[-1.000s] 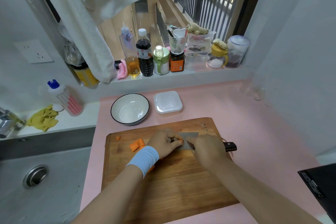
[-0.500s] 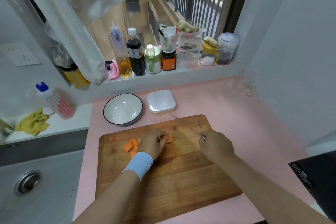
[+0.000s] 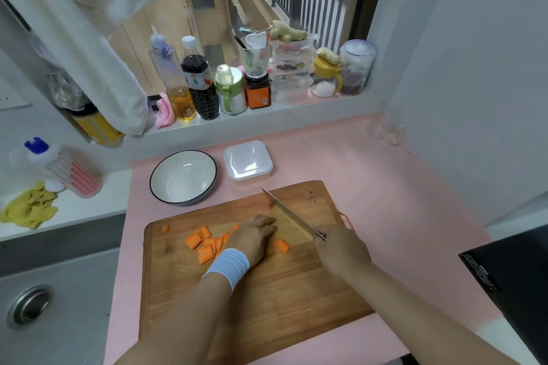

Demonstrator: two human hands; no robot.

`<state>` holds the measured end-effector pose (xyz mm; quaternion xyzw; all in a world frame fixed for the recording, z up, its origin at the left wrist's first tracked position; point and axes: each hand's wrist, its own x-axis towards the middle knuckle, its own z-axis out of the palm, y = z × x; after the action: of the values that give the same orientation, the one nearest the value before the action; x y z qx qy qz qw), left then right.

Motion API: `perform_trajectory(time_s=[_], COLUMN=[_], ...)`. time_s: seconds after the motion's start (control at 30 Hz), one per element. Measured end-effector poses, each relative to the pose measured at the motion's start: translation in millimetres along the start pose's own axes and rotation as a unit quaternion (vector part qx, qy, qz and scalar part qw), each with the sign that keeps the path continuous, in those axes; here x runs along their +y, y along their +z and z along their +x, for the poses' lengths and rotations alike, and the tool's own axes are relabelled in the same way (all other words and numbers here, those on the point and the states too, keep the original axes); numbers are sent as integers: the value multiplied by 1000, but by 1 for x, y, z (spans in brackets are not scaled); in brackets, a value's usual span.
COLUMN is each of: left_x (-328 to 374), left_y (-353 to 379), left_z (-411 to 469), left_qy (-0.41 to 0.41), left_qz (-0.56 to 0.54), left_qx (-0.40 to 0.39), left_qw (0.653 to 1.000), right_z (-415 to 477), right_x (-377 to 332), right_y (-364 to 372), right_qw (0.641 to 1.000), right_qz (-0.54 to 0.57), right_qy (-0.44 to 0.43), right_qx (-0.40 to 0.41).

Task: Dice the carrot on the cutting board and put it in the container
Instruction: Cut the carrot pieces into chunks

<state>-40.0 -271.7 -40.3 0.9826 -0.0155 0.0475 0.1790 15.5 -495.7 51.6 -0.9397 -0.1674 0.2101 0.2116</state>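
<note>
My right hand (image 3: 341,249) has its grip clamped on the knife (image 3: 292,213), blade angled over the cutting board (image 3: 267,290). My left hand (image 3: 255,235) rests curled on carrot pieces (image 3: 204,243); its grip state I cannot tell. The container (image 3: 248,161) sits beyond on the table (image 3: 400,201).

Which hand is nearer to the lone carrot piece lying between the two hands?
Left. The left hand lies just left of the lone carrot piece, almost touching it. The right hand, holding the knife, sits farther off to its right.

Orange carrot pieces (image 3: 204,244) on a brown wooden board (image 3: 267,299), pink counter (image 3: 370,175), white black-rimmed bowl (image 3: 183,177), light-blue wristband (image 3: 228,268).
</note>
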Motion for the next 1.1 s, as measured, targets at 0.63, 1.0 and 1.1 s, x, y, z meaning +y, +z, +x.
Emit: perform_trajectory(time_s=[0.63, 1.0, 1.1], left_x=[21, 32, 32], left_y=[32, 45, 47], left_z=[-23, -24, -26], left_qy=[45, 37, 38], left_qz=[-39, -95, -99], left_qx=[72, 154, 168], left_qw=[996, 983, 980], right_z=[-2, -18, -24], right_x=[1, -1, 1], right_y=[18, 24, 25], right_qw=[998, 995, 992], right_qz=[18, -79, -99], right_qy=[-12, -61, -84], right_qx=[-53, -18, -5])
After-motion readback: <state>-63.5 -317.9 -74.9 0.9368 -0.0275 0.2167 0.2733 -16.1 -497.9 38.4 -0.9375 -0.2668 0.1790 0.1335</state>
